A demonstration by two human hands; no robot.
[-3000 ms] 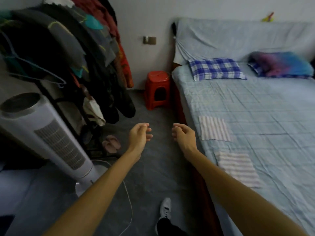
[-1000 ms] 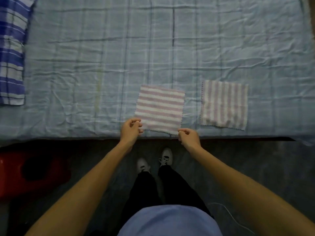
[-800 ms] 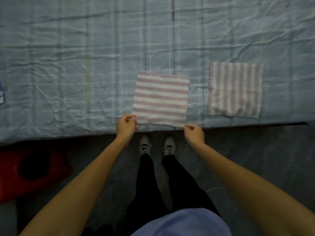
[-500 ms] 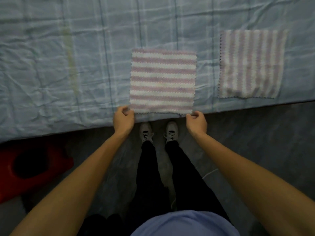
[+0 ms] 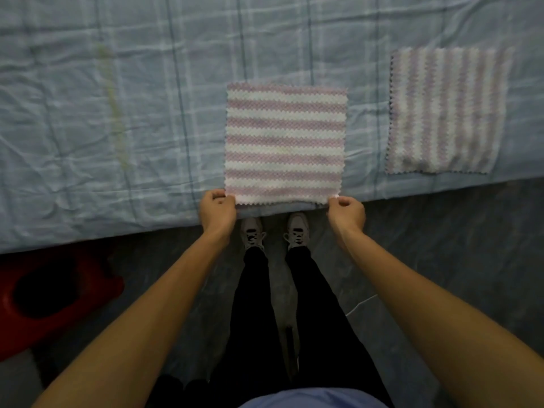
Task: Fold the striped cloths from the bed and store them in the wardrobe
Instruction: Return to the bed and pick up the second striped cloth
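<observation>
A pink-and-white striped cloth [image 5: 285, 142] lies flat on the blue checked bed [image 5: 117, 113], its stripes running left to right and its near edge at the bed's front edge. My left hand [image 5: 217, 210] pinches its near left corner. My right hand [image 5: 345, 213] pinches its near right corner. A second striped cloth [image 5: 446, 111] lies flat further right on the bed, with stripes running away from me. The wardrobe is out of view.
A red plastic stool [image 5: 44, 301] stands on the grey floor at the lower left, beside the bed. My legs and white shoes [image 5: 275, 231] are at the bed's edge between my arms. A thin white cable [image 5: 360, 304] lies on the floor.
I have turned from the room to face the bed. Both hands came to the near corners of the middle cloth and took hold of them, and the cloth now lies square.
</observation>
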